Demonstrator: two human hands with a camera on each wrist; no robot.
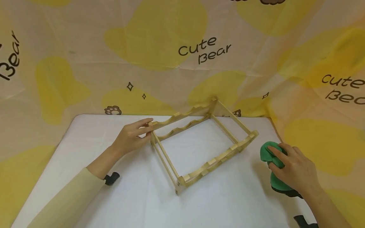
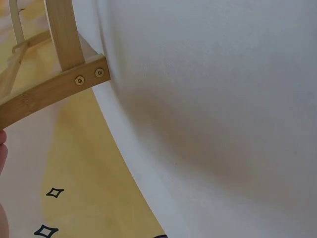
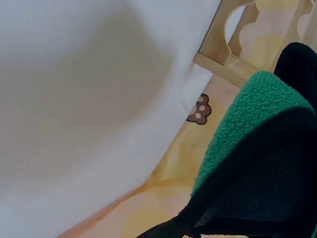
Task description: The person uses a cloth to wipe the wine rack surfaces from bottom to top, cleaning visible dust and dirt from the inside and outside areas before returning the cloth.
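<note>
A light wooden rack (image 1: pixel 212 162) with scalloped rails, perhaps a wine rack, stands slanted at the middle of the table. My left hand (image 1: pixel 132 136) grips its far left corner with thumb and fingers. In the left wrist view, two round screw heads show at one end of the rack (image 2: pixel 37 94), and only fingertips of that hand appear at the edge. To the right of the rack, apart from it, my right hand (image 1: pixel 297 169) holds a bunched green cloth (image 1: pixel 268 154). Its fuzzy green face and dark backing fill the right wrist view's lower right.
White cloth covers the table (image 1: pixel 125 202). A yellow and beige printed curtain (image 1: pixel 159 47) rises behind and along both sides. One black bracket (image 1: pixel 112 178) sits by the left wrist, another black piece (image 1: pixel 305 221) near the front right edge.
</note>
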